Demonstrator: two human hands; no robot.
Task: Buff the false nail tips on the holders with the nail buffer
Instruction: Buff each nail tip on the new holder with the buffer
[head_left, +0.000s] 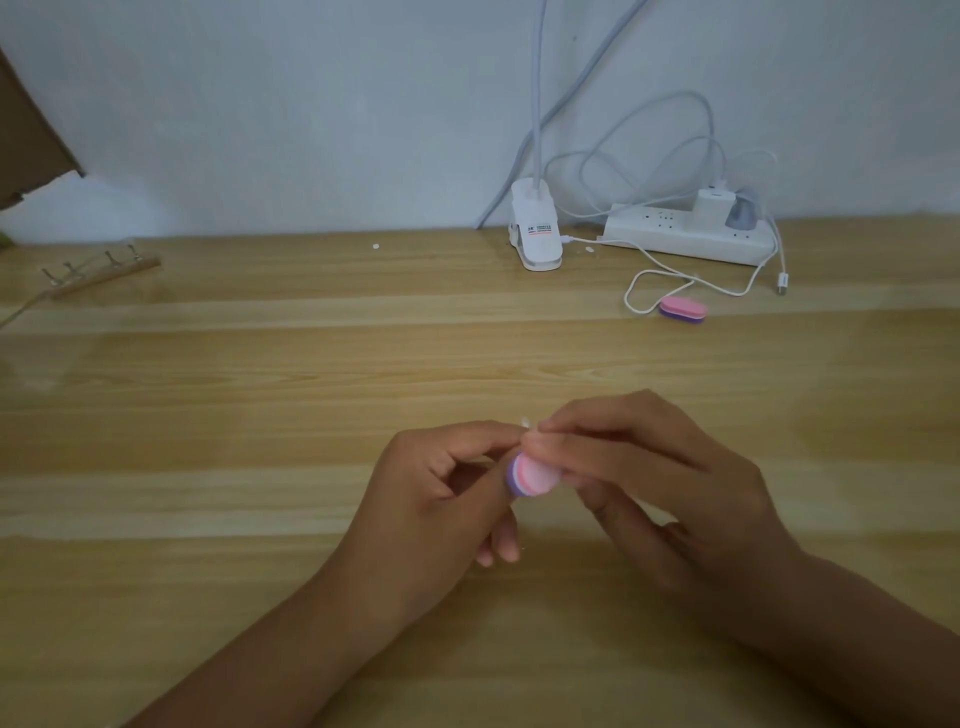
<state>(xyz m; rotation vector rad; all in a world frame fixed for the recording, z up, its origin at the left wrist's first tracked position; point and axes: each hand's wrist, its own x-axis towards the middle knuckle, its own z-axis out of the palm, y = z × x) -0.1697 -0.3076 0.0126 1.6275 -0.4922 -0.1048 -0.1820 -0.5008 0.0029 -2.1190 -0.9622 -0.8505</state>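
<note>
Over the middle of the wooden table, my right hand (644, 483) grips a small pink and purple nail buffer (532, 475). My left hand (441, 493) pinches a thin nail holder between thumb and forefinger, and a pale false nail tip (525, 420) pokes out just above my fingertips. The buffer lies against the holder's end between both hands. The holder's stem is mostly hidden by my fingers. A wooden strip (104, 273) with several metal nail holders standing in it lies at the far left.
A second pink and purple buffer (683, 310) lies at the right rear near a looped white cable (691, 283). A white clip lamp base (535, 231) and a white power strip (685, 234) stand along the wall. Brown cardboard (26, 135) leans at the top left.
</note>
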